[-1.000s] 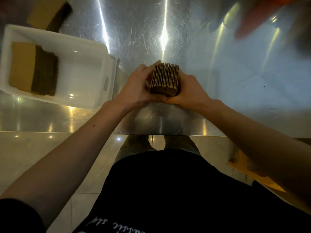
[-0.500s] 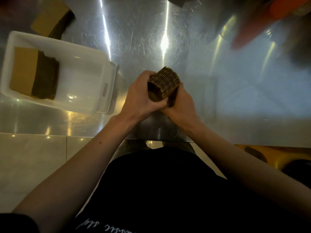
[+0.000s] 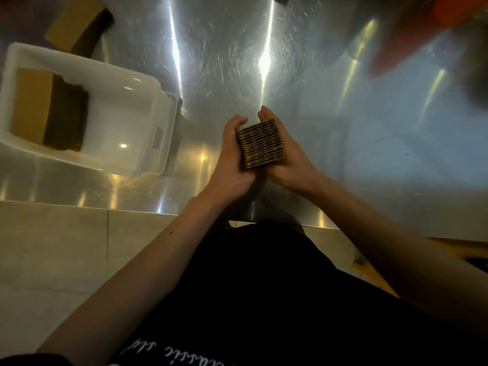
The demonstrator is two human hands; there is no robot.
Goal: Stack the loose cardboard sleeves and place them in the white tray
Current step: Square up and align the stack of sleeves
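Observation:
A tight stack of brown cardboard sleeves [image 3: 261,143] is pressed edge-up between my two hands over the steel table. My left hand [image 3: 229,159] clasps its left side and my right hand [image 3: 291,161] cups its right side and underside. The white tray [image 3: 126,107] stands to the left on the table, about a hand's width from my left hand. Inside it, against its left wall, lies another stack of cardboard sleeves [image 3: 47,109].
A further pile of cardboard [image 3: 76,25] lies beyond the tray at the top left. A blurred orange object [image 3: 412,30] hangs at the top right. The steel table's near edge [image 3: 132,211] runs across the frame, with tiled floor [image 3: 52,260] below it.
The stack has turned in my hands, so its layered edges now face up and run crosswise. Both hands shifted slightly right and toward me with it.

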